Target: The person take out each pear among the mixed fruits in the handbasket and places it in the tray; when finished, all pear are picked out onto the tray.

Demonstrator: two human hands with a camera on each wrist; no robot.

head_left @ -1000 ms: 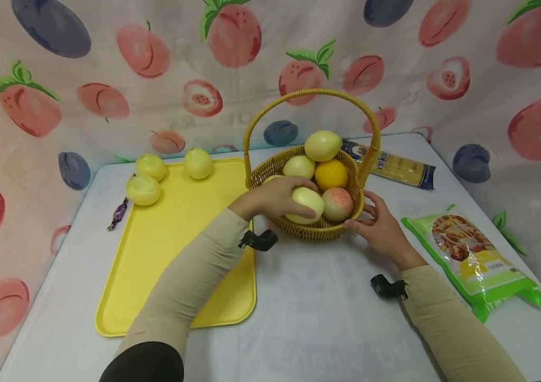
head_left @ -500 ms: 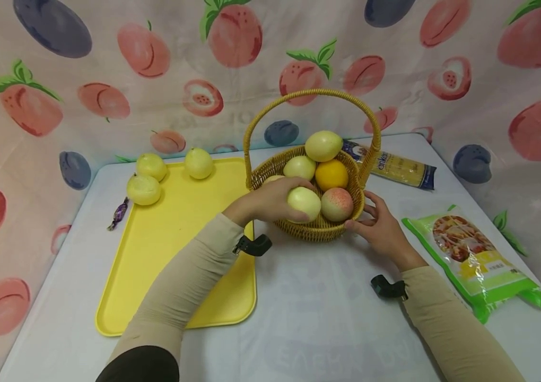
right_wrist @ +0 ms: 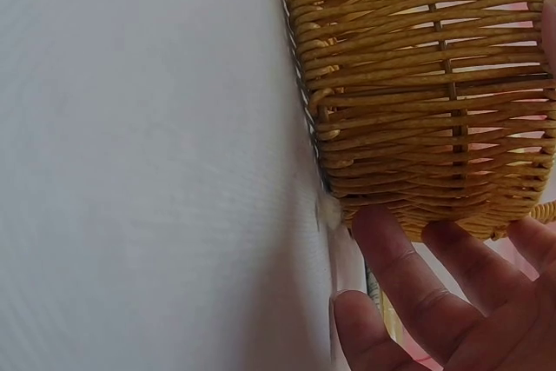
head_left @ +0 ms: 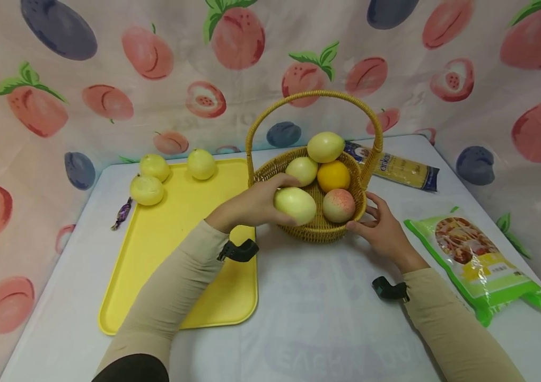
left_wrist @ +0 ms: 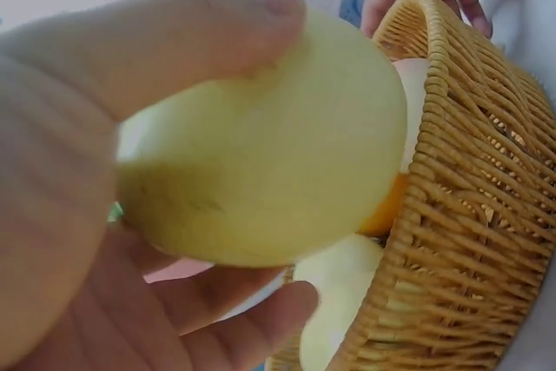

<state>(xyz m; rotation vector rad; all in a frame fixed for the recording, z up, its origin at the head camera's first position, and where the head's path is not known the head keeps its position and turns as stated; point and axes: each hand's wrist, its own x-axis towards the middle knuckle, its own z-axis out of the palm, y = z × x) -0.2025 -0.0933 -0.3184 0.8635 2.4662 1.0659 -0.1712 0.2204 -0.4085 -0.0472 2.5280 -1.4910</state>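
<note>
My left hand (head_left: pixel 256 204) grips a pale yellow-green fruit (head_left: pixel 295 206) at the left front rim of the wicker basket (head_left: pixel 320 233); in the left wrist view the fruit (left_wrist: pixel 278 145) fills the space between thumb and fingers, beside the basket's wall (left_wrist: pixel 460 215). My right hand (head_left: pixel 385 231) holds the basket's right front side, thumb on the rim; its fingertips touch the weave (right_wrist: pixel 417 154) in the right wrist view. Inside lie an orange fruit (head_left: pixel 333 176), a peach (head_left: pixel 339 206) and two pale fruits (head_left: pixel 325 147). The basket handle stands upright.
Left of the basket lies a yellow tray (head_left: pixel 180 212), with pale fruits (head_left: pixel 201 164) at its far edge and corner. A purple wrapped candy (head_left: pixel 122 213) is beside it. A pasta packet (head_left: pixel 406 171) lies behind right; a green food bag (head_left: pixel 476 260) lies at right.
My left hand has moved left with the pale fruit, from inside the basket to its left front rim. My right hand stays on the basket.
</note>
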